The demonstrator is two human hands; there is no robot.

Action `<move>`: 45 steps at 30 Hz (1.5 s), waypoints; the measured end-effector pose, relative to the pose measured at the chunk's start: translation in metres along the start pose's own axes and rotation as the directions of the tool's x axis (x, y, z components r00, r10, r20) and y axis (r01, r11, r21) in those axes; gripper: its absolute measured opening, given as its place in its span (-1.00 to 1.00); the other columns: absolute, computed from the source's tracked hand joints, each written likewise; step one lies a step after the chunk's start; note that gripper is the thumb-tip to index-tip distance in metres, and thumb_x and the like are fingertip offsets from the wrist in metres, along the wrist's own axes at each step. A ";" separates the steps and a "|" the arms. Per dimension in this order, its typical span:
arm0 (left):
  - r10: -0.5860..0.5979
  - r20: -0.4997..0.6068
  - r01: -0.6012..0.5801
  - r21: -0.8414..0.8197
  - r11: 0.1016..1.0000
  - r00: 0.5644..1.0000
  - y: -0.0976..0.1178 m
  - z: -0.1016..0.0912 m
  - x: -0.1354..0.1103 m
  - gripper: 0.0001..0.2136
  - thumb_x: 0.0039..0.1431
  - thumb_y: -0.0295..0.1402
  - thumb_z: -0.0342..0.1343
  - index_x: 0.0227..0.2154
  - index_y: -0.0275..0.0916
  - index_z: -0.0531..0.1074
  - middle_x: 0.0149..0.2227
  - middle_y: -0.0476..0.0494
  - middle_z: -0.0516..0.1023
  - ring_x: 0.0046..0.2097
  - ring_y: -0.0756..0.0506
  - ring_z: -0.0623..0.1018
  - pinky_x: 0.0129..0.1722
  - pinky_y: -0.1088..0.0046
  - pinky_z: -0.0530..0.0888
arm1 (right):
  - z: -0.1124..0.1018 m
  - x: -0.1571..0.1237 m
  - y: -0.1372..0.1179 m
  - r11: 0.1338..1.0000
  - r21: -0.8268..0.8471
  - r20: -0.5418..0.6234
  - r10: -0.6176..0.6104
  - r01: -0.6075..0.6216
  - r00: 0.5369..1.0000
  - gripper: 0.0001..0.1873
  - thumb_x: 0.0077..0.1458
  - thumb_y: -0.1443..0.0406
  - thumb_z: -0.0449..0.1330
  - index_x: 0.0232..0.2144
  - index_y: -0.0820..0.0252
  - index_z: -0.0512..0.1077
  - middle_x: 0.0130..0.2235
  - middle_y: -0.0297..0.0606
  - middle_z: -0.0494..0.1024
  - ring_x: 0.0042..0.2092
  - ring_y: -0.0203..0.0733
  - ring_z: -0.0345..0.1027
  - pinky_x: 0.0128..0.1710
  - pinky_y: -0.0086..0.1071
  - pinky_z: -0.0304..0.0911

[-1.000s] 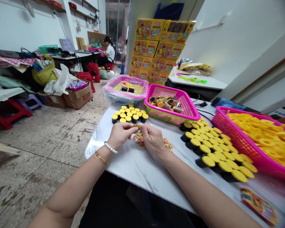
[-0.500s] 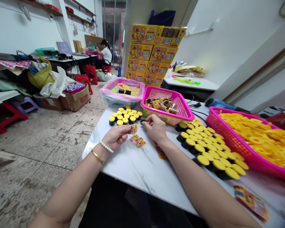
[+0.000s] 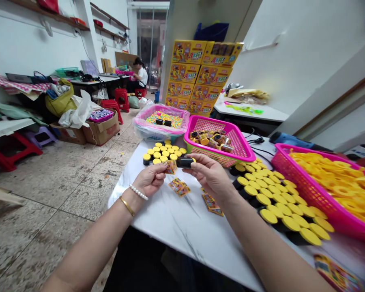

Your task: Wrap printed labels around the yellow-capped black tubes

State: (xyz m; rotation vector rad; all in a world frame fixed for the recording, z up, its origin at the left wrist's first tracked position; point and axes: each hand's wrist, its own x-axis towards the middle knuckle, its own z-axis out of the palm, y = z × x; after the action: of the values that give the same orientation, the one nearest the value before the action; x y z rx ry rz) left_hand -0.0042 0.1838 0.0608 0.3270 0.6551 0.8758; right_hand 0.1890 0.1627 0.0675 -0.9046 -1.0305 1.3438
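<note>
Between thumb and fingers, my left hand (image 3: 152,179) pinches a small printed label (image 3: 170,167) in orange and yellow. Close beside it, my right hand (image 3: 211,174) grips a black cylindrical container (image 3: 185,162) with a yellow lid, tilted onto its side above the table. Several loose printed labels (image 3: 179,187) lie flat below my hands, and a further small pile of labels (image 3: 212,203) rests under my right wrist. Beyond my left hand stands a group of yellow-lidded black containers (image 3: 164,153). A larger group of these containers (image 3: 276,198) fills the table right of my right forearm.
A pink basket (image 3: 243,142) holds wrapped containers; beside it, a plastic-lined basket (image 3: 140,121) holds colourful beads and two black cylinders. Another pink basket (image 3: 325,202) of yellow rings borders the right side. Stacked yellow boxes (image 3: 200,77) rise behind. A person (image 3: 140,75) sits far back.
My right hand has lifted the black container off the table and turned it sideways, bringing it near the label. My left hand keeps its pinch on the label. The camera view has shifted slightly.
</note>
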 end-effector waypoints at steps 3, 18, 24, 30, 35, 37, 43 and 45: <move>0.004 -0.009 -0.004 -0.016 1.000 1.000 0.001 0.001 -0.001 -0.81 0.30 -0.62 -0.02 -0.43 -0.40 0.41 -0.55 0.04 0.38 -0.74 0.25 0.17 -0.84 0.79 -0.03 | 0.003 -0.001 0.005 0.998 -0.058 0.011 -0.023 0.024 1.000 -0.63 -0.21 0.20 0.50 -0.27 0.10 0.58 -0.22 -0.29 0.63 -0.20 -0.18 0.52 -0.04 -0.15 0.44; 0.094 -0.033 -0.088 0.152 0.984 0.995 -0.002 -0.001 0.002 -0.81 0.30 -0.53 0.02 -0.44 -0.42 0.42 -0.55 -0.05 0.46 -0.72 0.22 0.20 -0.82 0.76 -0.05 | 0.023 -0.014 0.014 0.899 -0.390 -0.045 -0.232 0.196 0.972 -0.65 -0.07 0.11 0.40 -0.30 0.10 0.40 -0.33 -0.32 0.60 -0.32 -0.18 0.53 -0.33 -0.31 0.45; 0.148 -0.008 -0.141 0.268 0.953 0.989 -0.006 -0.005 0.003 -0.90 0.17 -0.46 0.20 -0.42 -0.42 0.48 -0.59 -0.03 0.43 -0.69 0.19 0.22 -0.78 0.71 -0.06 | 0.016 -0.009 0.019 0.905 -0.362 -0.044 -0.258 0.225 0.965 -0.63 -0.10 0.09 0.44 -0.29 0.05 0.44 -0.32 -0.32 0.61 -0.31 -0.17 0.51 -0.28 -0.28 0.44; 0.314 -0.011 -0.284 0.398 0.872 0.949 -0.009 -0.006 0.003 -0.77 0.00 -0.30 0.36 -0.45 -0.38 0.48 -0.65 0.04 0.35 -0.66 0.16 0.23 -0.73 0.67 0.00 | 0.015 -0.009 0.015 0.899 -0.363 -0.040 -0.277 0.245 0.960 -0.64 -0.12 0.11 0.46 -0.29 0.06 0.48 -0.31 -0.32 0.58 -0.31 -0.19 0.47 -0.25 -0.28 0.43; 0.383 0.113 -0.394 0.411 0.822 0.917 -0.008 -0.006 -0.003 -0.54 -0.21 -0.14 0.47 -0.26 -0.30 0.52 -0.37 -0.05 0.53 -0.49 0.07 0.48 -0.64 0.63 0.23 | 0.013 -0.011 0.008 0.908 -0.308 0.014 -0.294 0.284 0.956 -0.66 -0.12 0.14 0.47 -0.24 0.02 0.54 -0.21 -0.28 0.57 -0.17 -0.14 0.48 -0.08 -0.21 0.44; 0.256 0.227 -0.330 0.403 0.854 0.940 -0.007 -0.007 -0.004 -0.51 -0.22 -0.10 0.47 -0.26 -0.32 0.54 -0.36 -0.10 0.55 -0.46 0.03 0.51 -0.58 0.57 0.33 | 0.013 -0.011 0.009 0.879 -0.330 0.093 -0.332 0.343 0.939 -0.66 -0.13 0.16 0.48 -0.23 -0.01 0.58 -0.19 -0.28 0.54 -0.13 -0.13 0.46 -0.09 -0.22 0.44; 0.221 0.273 -0.319 0.396 0.861 0.936 -0.010 -0.011 0.002 -0.56 -0.22 -0.16 0.49 -0.35 -0.37 0.56 -0.51 -0.05 0.52 -0.53 0.07 0.45 -0.51 0.57 0.37 | 0.016 -0.009 0.020 0.695 -0.530 0.240 -0.427 0.486 0.872 -0.72 -0.08 0.23 0.44 -0.23 -0.04 0.63 -0.21 -0.26 0.50 -0.23 -0.19 0.39 -0.23 -0.27 0.42; 0.181 0.261 -0.272 0.377 0.885 0.948 -0.010 -0.012 0.003 -0.57 -0.14 -0.10 0.44 -0.34 -0.35 0.54 -0.49 -0.07 0.53 -0.52 0.04 0.47 -0.55 0.56 0.37 | 0.014 -0.007 0.023 0.676 -0.557 0.230 -0.432 0.482 0.872 -0.71 -0.06 0.24 0.42 -0.20 -0.04 0.63 -0.21 -0.26 0.51 -0.28 -0.22 0.38 -0.28 -0.28 0.41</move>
State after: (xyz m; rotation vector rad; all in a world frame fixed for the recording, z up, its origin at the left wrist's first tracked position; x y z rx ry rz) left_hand -0.0043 0.1804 0.0453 0.8843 0.5979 0.9060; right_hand 0.1691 0.1555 0.0499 -0.9592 -1.6767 0.6159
